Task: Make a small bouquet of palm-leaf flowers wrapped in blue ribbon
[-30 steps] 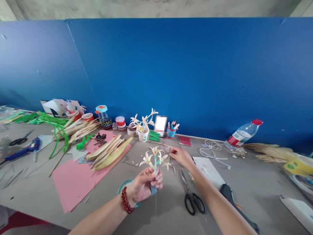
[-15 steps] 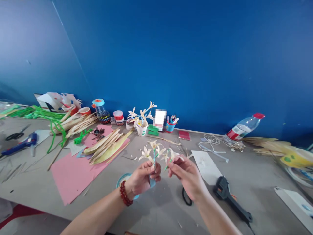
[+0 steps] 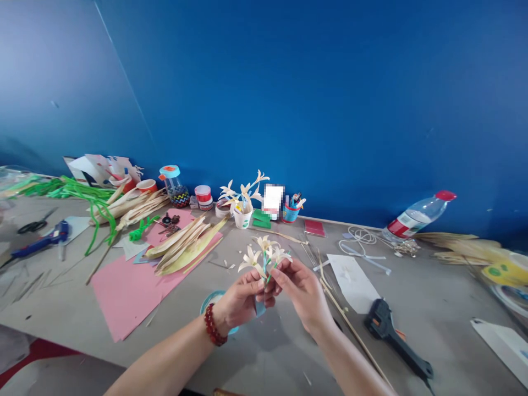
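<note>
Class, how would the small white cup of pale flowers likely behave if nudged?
The white cup might tip easily, since the pale flowers spread wide above its rim. The small cup is probably light, though any weight inside is hidden. The thin, narrow petals would likely bend or tear if brushed.

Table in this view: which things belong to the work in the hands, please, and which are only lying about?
In the work: white flowers, green stem, left hand, right hand.

Probably just lying about: bottle, red packet, blue glue gun, pink paper.
</note>
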A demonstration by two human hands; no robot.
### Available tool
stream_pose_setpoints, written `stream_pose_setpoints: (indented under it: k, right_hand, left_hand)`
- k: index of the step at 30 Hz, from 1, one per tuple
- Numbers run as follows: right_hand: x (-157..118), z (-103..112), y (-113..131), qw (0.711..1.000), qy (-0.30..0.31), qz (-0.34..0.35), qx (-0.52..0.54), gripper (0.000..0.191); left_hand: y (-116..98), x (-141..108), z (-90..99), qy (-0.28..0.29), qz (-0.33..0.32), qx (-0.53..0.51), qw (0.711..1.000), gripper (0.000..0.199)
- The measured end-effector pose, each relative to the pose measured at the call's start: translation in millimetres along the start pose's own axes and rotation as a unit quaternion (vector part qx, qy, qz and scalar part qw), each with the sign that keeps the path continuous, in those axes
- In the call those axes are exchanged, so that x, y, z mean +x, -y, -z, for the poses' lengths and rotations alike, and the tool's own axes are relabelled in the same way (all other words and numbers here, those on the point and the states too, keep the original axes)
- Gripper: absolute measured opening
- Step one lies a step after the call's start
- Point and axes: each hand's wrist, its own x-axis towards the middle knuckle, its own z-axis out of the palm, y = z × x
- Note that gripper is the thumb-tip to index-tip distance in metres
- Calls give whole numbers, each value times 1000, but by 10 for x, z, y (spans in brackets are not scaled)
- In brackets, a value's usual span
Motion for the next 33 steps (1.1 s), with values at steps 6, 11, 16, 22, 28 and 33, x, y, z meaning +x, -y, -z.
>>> stream_pose_setpoints:
  k: [6,11,16,22,28,33]
  right_hand:
    - [-3,-34,-31,1000,-5,-3,28,31]
    - [-13,-43,-24,999,-9,-8,42,31]
    - [-30,-11,-27,998,10,-17,67,28]
    - [-42,53,-41,996,52,-36,67,24]
    - [-35,44,-69,996,46,-33,70,26]
    - [-39,0,-48,995,54,-45,67,31]
  left_hand:
    - [-7,-4,-10,-6,-7,6,1000,36]
    - [16,-8,21,-11,-1,7,1000,33]
    - [8,-8,-1,-13,-6,12,1000,34]
    - [7,-2,5,-14,1,-2,1000,29]
    - [-2,-6,17,-13,3,-7,1000,29]
    - [-2,0,26,-15,0,-5,1000,30]
